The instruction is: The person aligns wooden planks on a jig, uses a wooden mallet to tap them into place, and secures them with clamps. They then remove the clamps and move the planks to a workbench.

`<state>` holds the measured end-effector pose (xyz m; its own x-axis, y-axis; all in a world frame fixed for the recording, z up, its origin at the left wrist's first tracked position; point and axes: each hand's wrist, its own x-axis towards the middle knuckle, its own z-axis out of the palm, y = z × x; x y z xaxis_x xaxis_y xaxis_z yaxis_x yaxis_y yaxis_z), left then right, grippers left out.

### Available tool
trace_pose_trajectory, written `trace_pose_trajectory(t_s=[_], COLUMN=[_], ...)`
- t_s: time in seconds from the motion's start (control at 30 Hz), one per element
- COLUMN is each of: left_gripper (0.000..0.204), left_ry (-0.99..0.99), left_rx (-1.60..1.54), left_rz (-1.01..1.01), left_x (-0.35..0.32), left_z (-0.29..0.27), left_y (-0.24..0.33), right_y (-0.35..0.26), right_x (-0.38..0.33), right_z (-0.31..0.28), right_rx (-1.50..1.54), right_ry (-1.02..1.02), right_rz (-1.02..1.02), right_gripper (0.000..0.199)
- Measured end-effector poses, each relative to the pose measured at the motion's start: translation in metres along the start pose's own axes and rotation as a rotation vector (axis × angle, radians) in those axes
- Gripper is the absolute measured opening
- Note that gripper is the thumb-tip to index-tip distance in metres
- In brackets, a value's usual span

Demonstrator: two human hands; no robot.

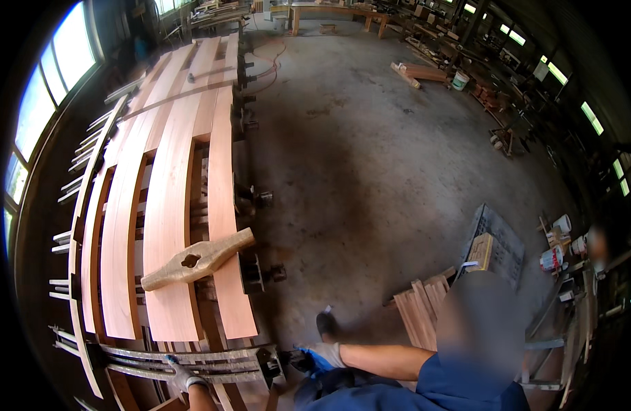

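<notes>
Long pale-pink wooden boards (pixel 168 198) lie lengthwise in a row on the left, with gaps between some of them. Across their near ends runs a metal bar clamp (pixel 219 365) with several parallel bars. My left hand (pixel 185 377), gloved in grey and blue, lies over these bars with its fingers extended. At the clamp's right end, my gloved right hand (pixel 325 356) closes around something dark by the screw block; what exactly it holds is hidden. A wooden bar with a hole in its wide middle (pixel 195 261) rests slantwise on the boards.
More dark clamp ends (pixel 252 272) stick out along the boards' right side. Stacked wood strips (pixel 422 308) lie on the floor at right, near a dark slab (pixel 500 236). White buckets (pixel 552 258) stand farther right. A wooden workbench (pixel 336 12) is at the back.
</notes>
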<state>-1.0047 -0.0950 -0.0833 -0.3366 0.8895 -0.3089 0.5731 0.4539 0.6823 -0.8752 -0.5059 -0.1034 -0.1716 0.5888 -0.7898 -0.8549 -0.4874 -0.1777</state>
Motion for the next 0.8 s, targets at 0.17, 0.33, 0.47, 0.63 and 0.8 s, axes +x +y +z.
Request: trace_pose_trajectory(t_s=[0.17,0.33,0.47,0.63,0.8], left_gripper=[0.098,0.102,0.103,0.104,0.102], left_ry=[0.023,0.055,0.062,0.116,0.11], left_rx=[0.078,0.031,0.033,0.09,0.139], left_rz=[-0.005,0.022,0.036,0.058,0.056], left_x=[0.004,0.023,0.008,0.015,0.005], left_z=[-0.003,0.002,0.0,0.006,-0.002], left_y=[-0.002,-0.014,-0.006,-0.012,-0.005], right_y=[-0.013,-0.021,-0.021,-0.019,-0.011], right_x=[-0.025,-0.029,-0.009,-0.02,-0.03], right_z=[0.021,0.019,0.0,0.009,0.025], right_rx=[-0.703,-0.651,-0.2,-0.327,-0.917], right_ry=[0.373,0.395,0.193,0.218,0.467], right_rz=[-0.47,-0.312,0.047,-0.101,-0.41], right_gripper=[0.037,0.049,0.045,0.037,0.036])
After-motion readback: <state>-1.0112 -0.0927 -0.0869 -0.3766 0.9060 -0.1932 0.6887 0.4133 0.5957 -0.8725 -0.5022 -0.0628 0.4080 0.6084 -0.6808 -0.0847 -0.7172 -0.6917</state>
